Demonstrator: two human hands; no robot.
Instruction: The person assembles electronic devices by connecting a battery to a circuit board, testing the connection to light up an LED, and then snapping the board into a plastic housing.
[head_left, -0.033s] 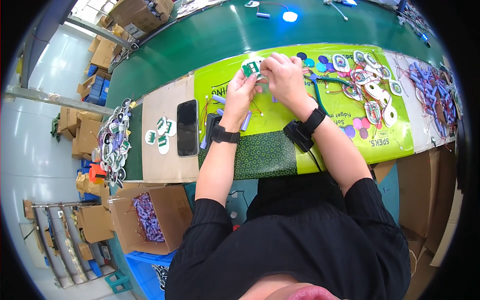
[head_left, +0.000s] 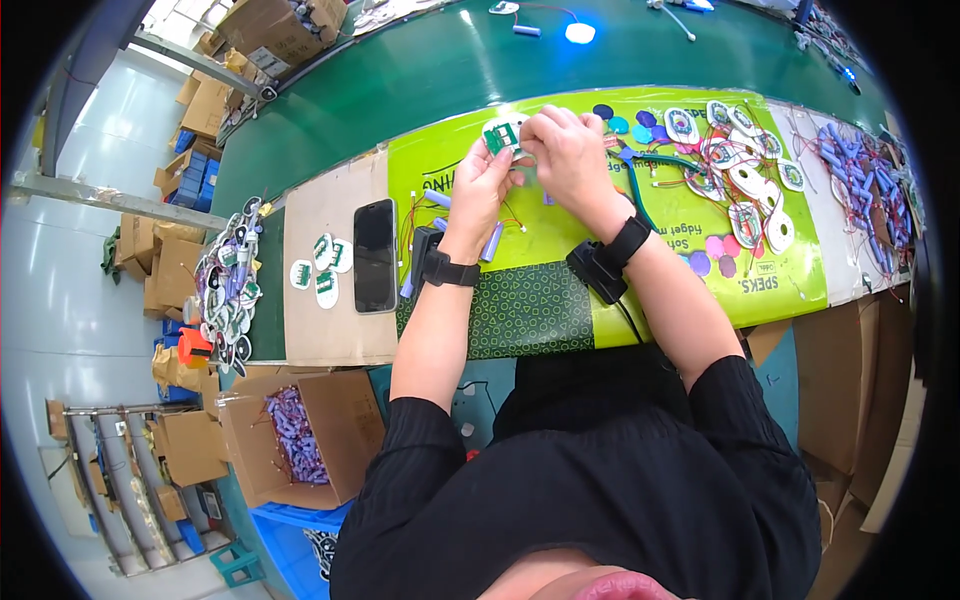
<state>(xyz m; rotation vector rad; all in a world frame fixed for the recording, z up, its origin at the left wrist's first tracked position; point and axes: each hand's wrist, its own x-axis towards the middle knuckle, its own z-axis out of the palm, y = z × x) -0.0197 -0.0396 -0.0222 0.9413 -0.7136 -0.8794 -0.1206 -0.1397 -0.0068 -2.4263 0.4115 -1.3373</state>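
My left hand (head_left: 478, 190) pinches a small green circuit board (head_left: 501, 138) on a white rounded piece above the yellow-green mat. My right hand (head_left: 570, 160) is closed, its fingertips at the board's right edge; whatever is between them is hidden. Below my left hand lie purple cylindrical batteries (head_left: 492, 241) with thin wires. Just right of my right hand are pliers (head_left: 640, 185) with blue-green handles. Beyond them sit several white oval pieces (head_left: 745, 180) with wires and boards. Coloured round discs (head_left: 641, 133) lie near my right hand, and more discs (head_left: 722, 247) lie closer to me.
A black phone (head_left: 375, 256) lies left of the mat, beside several white pieces with boards (head_left: 326, 252). Piles of assembled parts (head_left: 232, 285) and batteries (head_left: 868, 190) flank the work area. A glowing blue-white piece (head_left: 579, 33) is on the green bench. A cardboard box (head_left: 345, 430) of batteries stands below.
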